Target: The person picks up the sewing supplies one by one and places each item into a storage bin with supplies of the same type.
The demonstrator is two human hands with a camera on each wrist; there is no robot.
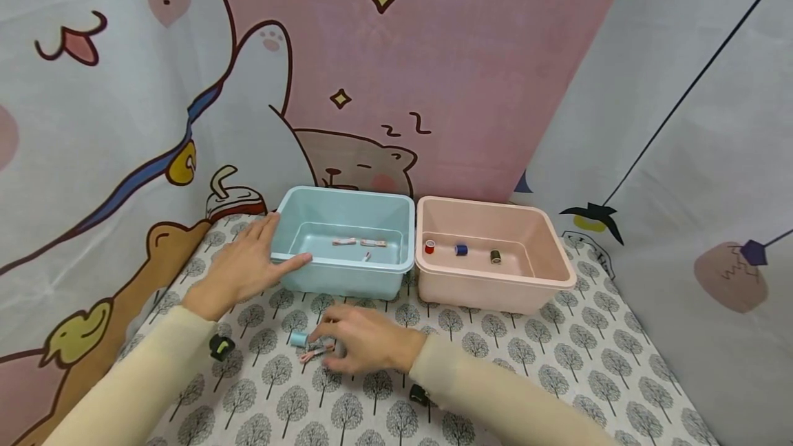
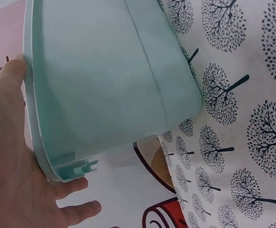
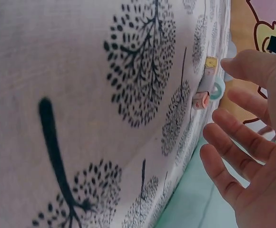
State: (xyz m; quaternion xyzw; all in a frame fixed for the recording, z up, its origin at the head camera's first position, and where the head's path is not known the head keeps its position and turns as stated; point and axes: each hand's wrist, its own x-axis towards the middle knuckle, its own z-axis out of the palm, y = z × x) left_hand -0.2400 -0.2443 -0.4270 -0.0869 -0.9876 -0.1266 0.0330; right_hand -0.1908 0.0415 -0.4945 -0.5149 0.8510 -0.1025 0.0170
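Observation:
My left hand (image 1: 238, 270) rests on the left rim of the light blue bin (image 1: 347, 284), its thumb laid along the front edge and its fingers extended. In the left wrist view the palm lies against the bin's corner. My right hand (image 1: 365, 339) hovers over the cloth, fingers loosely bent and spread, with nothing held. Just beyond its fingertips lie a light blue thread spool (image 1: 299, 339) and a folded pinkish tape measure (image 1: 314, 354). The right wrist view shows the tape's pink end (image 3: 201, 100) and yellow end (image 3: 211, 62) beside the thumb and fingers.
Inside the blue bin are several tape strips (image 1: 373, 243). A pink bin (image 1: 483, 291) stands close on its right, with a red spool (image 1: 430, 246), a dark blue spool (image 1: 461, 250) and an olive spool (image 1: 495, 256). A tree-patterned cloth (image 1: 347, 418) covers the table; printed curtains hang behind.

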